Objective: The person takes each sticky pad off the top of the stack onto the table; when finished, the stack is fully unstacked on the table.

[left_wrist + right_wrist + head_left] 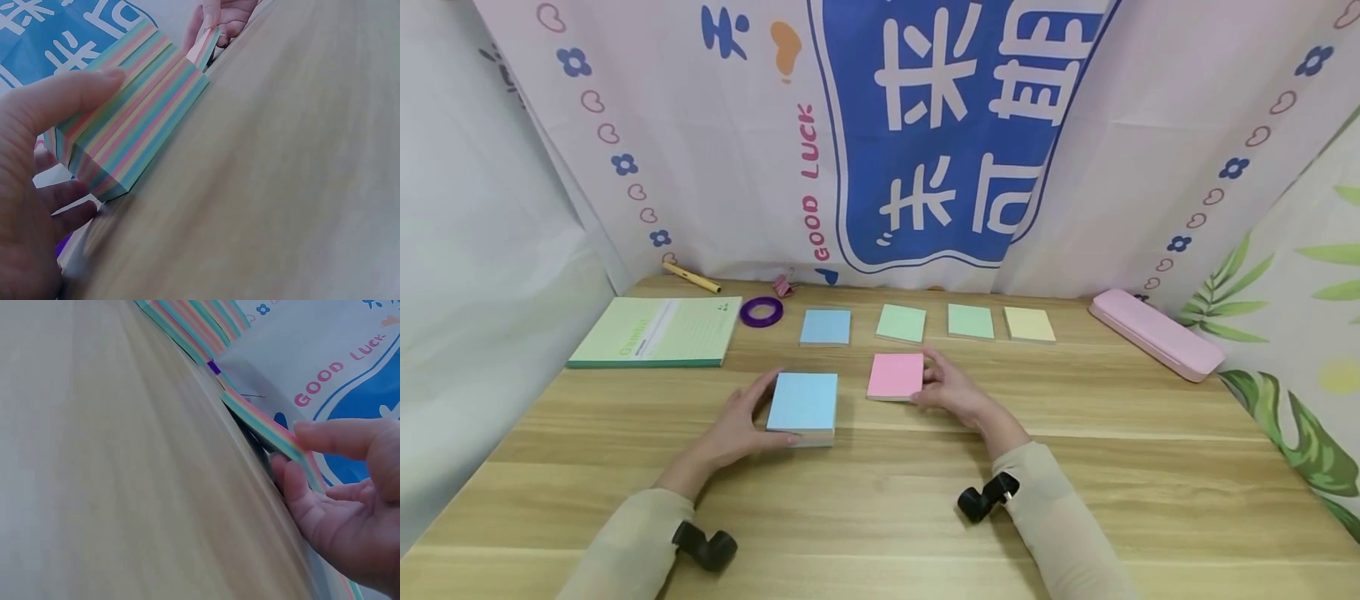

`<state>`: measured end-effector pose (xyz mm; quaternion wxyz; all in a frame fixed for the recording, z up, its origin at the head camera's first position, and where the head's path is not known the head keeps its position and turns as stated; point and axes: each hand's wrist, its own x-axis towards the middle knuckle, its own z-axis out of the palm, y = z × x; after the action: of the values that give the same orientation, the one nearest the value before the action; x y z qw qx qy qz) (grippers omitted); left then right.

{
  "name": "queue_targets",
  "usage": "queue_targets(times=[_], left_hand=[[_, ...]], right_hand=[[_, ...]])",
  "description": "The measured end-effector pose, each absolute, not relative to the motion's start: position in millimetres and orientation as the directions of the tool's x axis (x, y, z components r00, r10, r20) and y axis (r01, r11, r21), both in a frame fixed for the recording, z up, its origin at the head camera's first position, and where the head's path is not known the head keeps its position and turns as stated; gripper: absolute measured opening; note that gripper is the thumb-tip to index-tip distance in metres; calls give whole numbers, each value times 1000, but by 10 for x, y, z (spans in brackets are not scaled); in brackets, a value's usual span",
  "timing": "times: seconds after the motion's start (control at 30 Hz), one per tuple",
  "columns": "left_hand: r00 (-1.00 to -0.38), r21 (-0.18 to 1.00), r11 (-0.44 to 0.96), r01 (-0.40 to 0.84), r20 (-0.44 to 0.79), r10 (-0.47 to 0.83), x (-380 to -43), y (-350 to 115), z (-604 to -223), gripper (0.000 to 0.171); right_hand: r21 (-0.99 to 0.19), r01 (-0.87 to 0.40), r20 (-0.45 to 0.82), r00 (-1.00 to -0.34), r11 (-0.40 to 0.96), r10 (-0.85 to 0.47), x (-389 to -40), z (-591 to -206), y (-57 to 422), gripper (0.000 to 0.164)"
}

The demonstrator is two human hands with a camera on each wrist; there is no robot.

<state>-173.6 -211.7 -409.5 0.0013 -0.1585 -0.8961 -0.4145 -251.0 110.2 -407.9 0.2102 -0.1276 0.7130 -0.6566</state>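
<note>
"Blue stack (802,402): specify position and hold."

"On the table (880,525), between 8 and 9 o'clock of the pink pad (893,377). The left hand (737,429) grips it from 9 o'clock, thumb on the near side."

"Right hand (953,392)?"

"Thumb and fingers pinch the pink pad at its 3 o'clock edge. Whether that pad touches the table cannot be told."

"Surrounding items, from the pink pad?"

"Blue pad (825,327) at 10 o'clock; green pads (901,323) at 12 and 2."
</note>
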Motion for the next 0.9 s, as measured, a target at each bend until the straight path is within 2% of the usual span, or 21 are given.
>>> queue_targets(times=[0.3, 0.47, 0.57, 0.67, 0.8, 0.9], left_hand=[[-952, 774, 570, 276, 138, 274, -1740, -2118, -4084, 95], [-947, 782, 549, 294, 158, 281, -1750, -2110, -4088, 94], [-945, 780, 549, 299, 161, 284, -1757, -2108, -4088, 94], [-947, 780, 555, 289, 151, 282, -1755, -2107, -4084, 94], [-946, 795, 534, 288, 151, 285, -1751, -2105, -4086, 95], [-939, 800, 515, 308, 169, 299, -1757, -2102, -4097, 95]], right_hand=[[-965, 28, -142, -891, 260, -430, -2442, -3897, 1231, 78], [-940, -97, -53, -907, 328, -418, -2361, -3746, 1131, 73], [-915, -203, 16, -882, 349, -471, -2263, -3665, 945, 71], [-903, -280, 51, -824, 327, -565, -2160, -3637, 732, 75], [-901, -294, 22, -764, 318, -645, -2064, -3651, 485, 86], [-907, -266, -20, -747, 327, -664, -2037, -3689, 352, 92]])
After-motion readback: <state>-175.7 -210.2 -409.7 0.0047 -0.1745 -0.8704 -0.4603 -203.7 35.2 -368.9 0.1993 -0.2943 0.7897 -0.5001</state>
